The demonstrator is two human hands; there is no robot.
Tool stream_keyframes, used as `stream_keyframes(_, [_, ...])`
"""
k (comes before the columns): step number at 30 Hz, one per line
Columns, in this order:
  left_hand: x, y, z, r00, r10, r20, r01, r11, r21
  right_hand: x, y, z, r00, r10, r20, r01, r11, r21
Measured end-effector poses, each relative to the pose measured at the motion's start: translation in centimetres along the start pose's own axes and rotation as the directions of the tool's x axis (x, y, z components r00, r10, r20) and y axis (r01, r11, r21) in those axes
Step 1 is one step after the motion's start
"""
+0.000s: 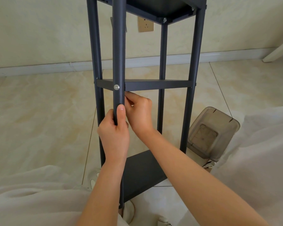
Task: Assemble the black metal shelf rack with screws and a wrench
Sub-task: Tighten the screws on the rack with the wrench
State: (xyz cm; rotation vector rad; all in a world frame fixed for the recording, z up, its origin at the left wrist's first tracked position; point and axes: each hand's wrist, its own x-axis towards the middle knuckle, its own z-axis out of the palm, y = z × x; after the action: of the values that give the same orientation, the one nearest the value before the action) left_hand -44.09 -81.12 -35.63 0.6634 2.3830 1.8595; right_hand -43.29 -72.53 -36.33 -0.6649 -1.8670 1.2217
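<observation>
The black metal shelf rack (158, 84) stands upright on the tiled floor in front of me, with a top, middle and bottom shelf fixed between four round posts. A silver screw (116, 86) sits in the near post (118, 46) at the middle shelf. My left hand (114, 132) grips that near post just below the screw, thumb up along it. My right hand (138, 111) is behind the post under the middle shelf's edge, its fingers curled and pinched together; what they hold is hidden. No wrench shows.
A clear grey plastic container (209, 132) lies tipped on the floor at the right of the rack. Pale fabric (23, 198) covers my legs at both lower corners. A wall socket (145, 25) and a white baseboard (39, 67) lie behind.
</observation>
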Motion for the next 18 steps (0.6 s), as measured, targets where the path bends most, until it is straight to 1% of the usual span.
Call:
stream_keyframes(7, [0.0,0.2,-0.1,1.000,0.003,0.010,-0.003,1.000,-0.022,-0.9,1.4,-0.6,1.000,0.001,0.024,0.000,1.000,-0.018])
stream_keyframes(10, [0.0,0.1,-0.1,1.000,0.007,0.010,-0.007,1.000,-0.003,-2.1,2.6,-1.8,0.996,0.072,0.043,-0.071,0.997,-0.028])
stream_keyframes(15, [-0.1,0.3,0.2,1.000,0.000,0.014,0.001,1.000,-0.004,-4.1,5.0,-4.9,0.987,0.161,0.012,-0.160,0.986,-0.051])
stream_keyframes(18, [-0.2,0.4,0.4,1.000,-0.010,0.018,0.010,1.000,-0.009,-4.6,6.7,-7.5,0.952,0.298,-0.062,-0.300,0.954,-0.016])
